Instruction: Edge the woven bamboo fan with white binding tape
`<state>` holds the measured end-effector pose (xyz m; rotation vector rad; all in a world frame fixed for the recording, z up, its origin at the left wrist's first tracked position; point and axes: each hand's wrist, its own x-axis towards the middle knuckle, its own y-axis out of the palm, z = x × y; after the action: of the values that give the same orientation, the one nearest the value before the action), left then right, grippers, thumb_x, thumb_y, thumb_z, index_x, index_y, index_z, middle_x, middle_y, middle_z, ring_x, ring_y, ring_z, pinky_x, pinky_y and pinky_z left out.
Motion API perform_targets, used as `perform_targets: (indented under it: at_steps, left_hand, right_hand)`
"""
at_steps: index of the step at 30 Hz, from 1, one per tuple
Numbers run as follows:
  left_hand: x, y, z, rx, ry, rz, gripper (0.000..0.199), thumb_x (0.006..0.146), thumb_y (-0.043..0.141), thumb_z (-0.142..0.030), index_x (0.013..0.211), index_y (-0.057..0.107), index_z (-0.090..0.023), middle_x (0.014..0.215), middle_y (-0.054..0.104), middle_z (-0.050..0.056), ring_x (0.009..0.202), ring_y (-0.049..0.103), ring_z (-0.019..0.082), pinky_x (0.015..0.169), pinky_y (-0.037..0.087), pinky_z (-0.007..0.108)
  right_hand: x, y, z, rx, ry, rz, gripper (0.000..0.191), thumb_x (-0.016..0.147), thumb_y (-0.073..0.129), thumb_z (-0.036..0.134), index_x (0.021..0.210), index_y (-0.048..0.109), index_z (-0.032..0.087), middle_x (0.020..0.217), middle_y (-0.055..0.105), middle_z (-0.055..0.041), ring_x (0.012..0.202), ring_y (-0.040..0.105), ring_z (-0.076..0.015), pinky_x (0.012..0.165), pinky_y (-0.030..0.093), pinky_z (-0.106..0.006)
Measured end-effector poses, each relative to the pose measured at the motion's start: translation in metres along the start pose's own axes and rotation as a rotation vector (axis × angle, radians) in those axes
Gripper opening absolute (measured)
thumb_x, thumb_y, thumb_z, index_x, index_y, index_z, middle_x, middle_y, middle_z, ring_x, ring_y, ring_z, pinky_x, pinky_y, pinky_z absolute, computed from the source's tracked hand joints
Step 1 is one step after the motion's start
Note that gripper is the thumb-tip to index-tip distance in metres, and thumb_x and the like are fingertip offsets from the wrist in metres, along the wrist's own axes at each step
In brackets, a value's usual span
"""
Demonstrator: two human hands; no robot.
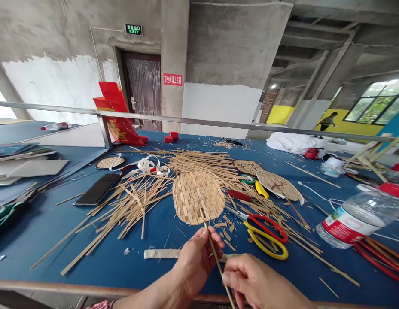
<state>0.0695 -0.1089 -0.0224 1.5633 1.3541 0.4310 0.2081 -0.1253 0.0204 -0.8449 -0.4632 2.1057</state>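
Observation:
A round woven bamboo fan with a checkered weave is held up over the blue table. Its thin stick handle runs down toward the camera. My left hand grips the handle just below the woven disc, thumb and fingers closed round it. Lower down, my right hand has its fingers curled against the same handle near its lower end. Behind my hands lies a pale fabric strip. Scissors with red and yellow handles rest just right of the disc.
Bamboo strips spread around the disc. A black phone lies left; a large water bottle stands right. Two finished-looking fans lie behind the scissors. A metal rail crosses the back. A person is far off.

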Motion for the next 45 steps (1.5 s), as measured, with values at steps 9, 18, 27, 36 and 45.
perform_targets:
  at_steps: [9,18,27,36,45]
  left_hand:
    - [-0.003,-0.001,0.006,0.047,0.010,0.073,0.009,0.078,0.049,-0.022,0.078,0.052,-0.014,0.066,0.055,0.002,0.056,0.053,0.010,0.061,0.039,0.023]
    - [-0.011,0.005,0.017,0.197,0.031,0.100,0.017,0.075,0.054,-0.030,0.077,0.051,-0.013,0.066,0.056,0.002,0.055,0.051,0.010,0.059,0.036,0.023]
    - [-0.012,0.005,0.024,0.207,0.021,0.123,0.026,0.068,0.061,-0.037,0.074,0.050,-0.014,0.062,0.057,0.000,0.051,0.052,0.010,0.055,0.034,0.022]
    - [-0.016,0.003,0.025,0.135,-0.079,0.043,0.018,0.074,0.057,-0.031,0.077,0.048,-0.015,0.062,0.056,-0.001,0.048,0.053,0.009,0.049,0.036,0.021]
    - [-0.016,0.002,0.025,0.135,-0.053,0.062,0.026,0.069,0.061,-0.035,0.076,0.047,-0.015,0.061,0.056,-0.001,0.047,0.052,0.009,0.048,0.037,0.021]
  right_hand:
    - [-0.004,-0.003,-0.008,0.057,0.039,-0.060,0.021,0.078,0.038,0.029,0.065,0.048,0.018,0.051,0.052,0.0039,0.035,0.036,-0.0047,0.035,0.026,-0.015]
    - [0.029,-0.077,0.043,-0.449,-0.418,-0.895,0.011,0.076,0.050,0.030,0.074,0.054,0.020,0.075,0.057,-0.0024,0.072,0.052,-0.0156,0.065,0.039,-0.025]
    - [0.075,-0.088,0.056,-0.611,-0.337,-0.884,0.020,0.074,0.052,0.034,0.061,0.051,0.019,0.064,0.058,-0.0002,0.058,0.051,-0.0126,0.051,0.032,-0.022]
    - [0.078,-0.116,0.068,-0.717,-0.395,-0.966,0.016,0.074,0.042,0.012,0.060,0.046,0.018,0.067,0.056,-0.0034,0.066,0.050,-0.0144,0.060,0.033,-0.023]
    - [0.070,-0.107,0.072,-0.738,-0.312,-0.818,0.027,0.077,0.045,0.034,0.055,0.053,0.019,0.057,0.059,0.0007,0.049,0.049,-0.0109,0.047,0.029,-0.021]
